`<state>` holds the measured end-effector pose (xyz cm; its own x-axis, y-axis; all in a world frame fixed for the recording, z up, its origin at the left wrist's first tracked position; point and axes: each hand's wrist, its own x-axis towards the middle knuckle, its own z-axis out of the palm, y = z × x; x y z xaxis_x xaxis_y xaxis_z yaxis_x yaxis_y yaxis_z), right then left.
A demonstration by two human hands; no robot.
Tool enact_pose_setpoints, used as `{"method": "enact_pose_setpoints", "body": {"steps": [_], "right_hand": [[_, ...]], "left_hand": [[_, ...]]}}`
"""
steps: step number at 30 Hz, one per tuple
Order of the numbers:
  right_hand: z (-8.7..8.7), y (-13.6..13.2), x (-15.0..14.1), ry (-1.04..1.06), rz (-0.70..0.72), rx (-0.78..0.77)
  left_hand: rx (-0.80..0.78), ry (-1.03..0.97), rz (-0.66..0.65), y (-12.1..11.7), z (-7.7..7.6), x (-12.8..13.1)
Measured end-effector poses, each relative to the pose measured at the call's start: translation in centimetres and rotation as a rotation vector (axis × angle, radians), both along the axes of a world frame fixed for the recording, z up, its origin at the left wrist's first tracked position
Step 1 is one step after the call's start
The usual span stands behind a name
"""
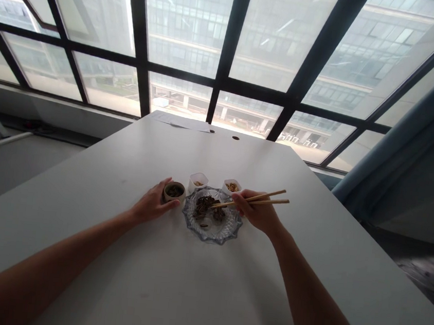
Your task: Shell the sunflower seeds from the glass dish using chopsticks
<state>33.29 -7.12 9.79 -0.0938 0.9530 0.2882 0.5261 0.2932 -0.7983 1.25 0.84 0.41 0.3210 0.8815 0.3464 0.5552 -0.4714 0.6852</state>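
My left hand (154, 202) is wrapped round the side of a small round cup (181, 198) with dark contents, which stands on the table. In my right hand (256, 210) is a pair of wooden chopsticks (269, 197), their tips reaching down to the left into a scalloped clear glass bowl (211, 235). A heap of dark brown dried pieces (204, 206) lies in that bowl, and the chopstick tips are at its right side. One loose piece (204, 226) sits nearer the front of the bowl.
Behind the bowl stand two small white containers, the left one (198, 179) and the right one (232, 186), each with small brownish pieces. Papers (180, 122) lie at the white table's (143, 273) far end, near two holes. Windows rise beyond; a blue curtain (407, 120) hangs at right.
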Motion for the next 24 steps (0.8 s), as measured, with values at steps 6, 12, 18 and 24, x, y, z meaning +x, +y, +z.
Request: {"method": "enact_pose_setpoints", "body": {"steps": [6,12,18,24], "right_hand": [[-0.6,0.5,-0.3,0.119,-0.088,-0.044],[-0.6,1.7,1.6,0.515,-0.368,-0.046],[-0.2,1.3,1.3,0.558,-0.389,0.015],[0.3,-0.7,-4.3,0.325,-0.256,0.296]], "left_hand": [[-0.012,0.009,0.003,-0.3,0.6,0.2],[-0.023,-0.027,-0.021,-0.5,1.0,0.3],[-0.029,-0.036,-0.033,-0.5,1.1,0.3],[0.025,-0.063,-0.053,-0.7,0.8,0.4]]}}
